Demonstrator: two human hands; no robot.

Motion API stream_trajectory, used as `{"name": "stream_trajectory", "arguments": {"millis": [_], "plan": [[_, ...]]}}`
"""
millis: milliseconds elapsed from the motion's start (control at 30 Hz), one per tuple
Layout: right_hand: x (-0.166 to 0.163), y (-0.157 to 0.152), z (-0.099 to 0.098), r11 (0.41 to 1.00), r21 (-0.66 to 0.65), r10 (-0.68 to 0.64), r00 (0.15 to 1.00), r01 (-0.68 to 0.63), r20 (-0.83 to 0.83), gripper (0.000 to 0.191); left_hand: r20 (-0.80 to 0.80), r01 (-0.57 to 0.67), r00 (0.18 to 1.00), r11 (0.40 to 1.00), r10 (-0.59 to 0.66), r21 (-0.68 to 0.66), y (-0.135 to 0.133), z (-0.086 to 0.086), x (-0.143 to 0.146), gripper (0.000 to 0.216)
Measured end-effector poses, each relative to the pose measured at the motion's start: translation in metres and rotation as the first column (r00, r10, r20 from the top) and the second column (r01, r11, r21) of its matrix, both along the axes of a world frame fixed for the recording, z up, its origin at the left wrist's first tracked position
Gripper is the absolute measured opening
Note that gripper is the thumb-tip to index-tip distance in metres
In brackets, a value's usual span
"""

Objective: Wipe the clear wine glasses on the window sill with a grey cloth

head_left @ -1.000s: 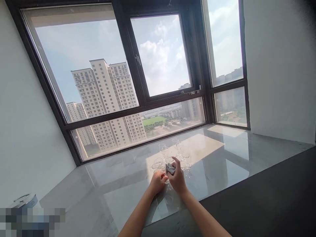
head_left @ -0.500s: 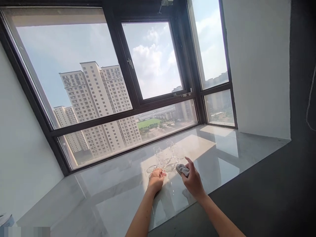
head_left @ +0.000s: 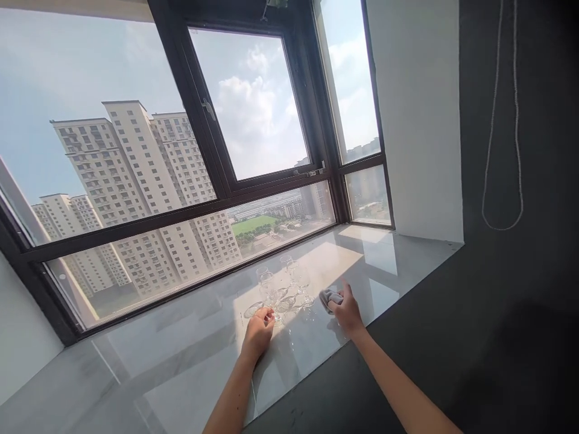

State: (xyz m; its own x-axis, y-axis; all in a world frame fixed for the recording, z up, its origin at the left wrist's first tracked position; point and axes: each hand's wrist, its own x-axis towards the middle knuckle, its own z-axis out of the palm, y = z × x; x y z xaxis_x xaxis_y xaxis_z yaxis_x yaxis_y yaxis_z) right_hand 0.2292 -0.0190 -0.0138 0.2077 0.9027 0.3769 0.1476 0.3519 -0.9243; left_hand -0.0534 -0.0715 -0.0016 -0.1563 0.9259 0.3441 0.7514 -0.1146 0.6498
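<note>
Several clear stemmed glasses [head_left: 266, 283] stand close together on the glossy white windowsill [head_left: 181, 361], their outlines faint in the sunlight. My left hand [head_left: 260, 328] is at the near left side of this group, its fingers curled around the lower part of a glass, which is mostly hidden and hard to make out. To the right of the glasses, my right hand [head_left: 349, 310] grips a bunched grey cloth [head_left: 330, 299], with the index finger raised. The cloth is held just above the sill, apart from the glasses.
A dark-framed window [head_left: 275, 196] rises behind the sill, with tall buildings outside. The sill's front edge runs diagonally above a dark grey wall [head_left: 429, 337]. On the right hangs a looped blind cord [head_left: 502, 228] beside a white wall [head_left: 420, 120].
My view has turned to the right, bringing the cord fully into sight. My right hand with the cloth has moved away from the glasses, while my left hand stays beside them.
</note>
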Motion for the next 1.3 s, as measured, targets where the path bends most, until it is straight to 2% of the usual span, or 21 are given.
{"name": "stream_trajectory", "arguments": {"millis": [233,400,700,833,933,1100,1200,1300], "plan": [[0.003,-0.005,0.001,0.997,-0.035,0.069,0.996,-0.071,-0.054,0.088,-0.087,0.028,0.996,0.999,-0.029,-0.018,0.006,-0.005,-0.002,0.020],[0.004,-0.010,0.007,0.996,-0.036,0.074,0.996,-0.076,-0.048,0.089,-0.102,-0.015,0.995,1.000,0.013,-0.020,0.006,-0.006,0.002,0.021],[0.005,-0.013,0.011,0.993,-0.012,0.118,0.991,-0.117,0.056,0.093,-0.196,-0.116,0.973,0.993,0.119,0.026,-0.014,0.000,0.016,0.022],[0.004,-0.014,0.011,0.994,-0.002,0.110,0.987,-0.111,0.114,0.094,-0.248,-0.185,0.952,0.983,0.179,0.001,-0.030,0.003,0.009,0.021],[0.003,-0.015,0.010,0.993,0.024,0.114,0.980,-0.119,0.164,0.096,-0.292,-0.277,0.921,0.960,0.257,-0.030,-0.049,0.007,-0.015,0.020],[0.001,-0.014,0.008,0.990,0.063,0.106,0.967,-0.123,0.233,0.095,-0.327,-0.451,0.856,0.887,0.400,-0.096,-0.077,0.015,-0.085,0.025],[0.001,-0.013,0.007,0.990,0.067,0.106,0.963,-0.126,0.246,0.095,-0.357,-0.541,0.806,0.832,0.472,-0.121,-0.081,0.020,-0.124,0.026],[0.002,-0.013,0.006,0.991,0.057,0.101,0.961,-0.120,0.257,0.093,-0.429,-0.645,0.715,0.758,0.552,-0.098,-0.073,0.025,-0.153,0.026]]}}
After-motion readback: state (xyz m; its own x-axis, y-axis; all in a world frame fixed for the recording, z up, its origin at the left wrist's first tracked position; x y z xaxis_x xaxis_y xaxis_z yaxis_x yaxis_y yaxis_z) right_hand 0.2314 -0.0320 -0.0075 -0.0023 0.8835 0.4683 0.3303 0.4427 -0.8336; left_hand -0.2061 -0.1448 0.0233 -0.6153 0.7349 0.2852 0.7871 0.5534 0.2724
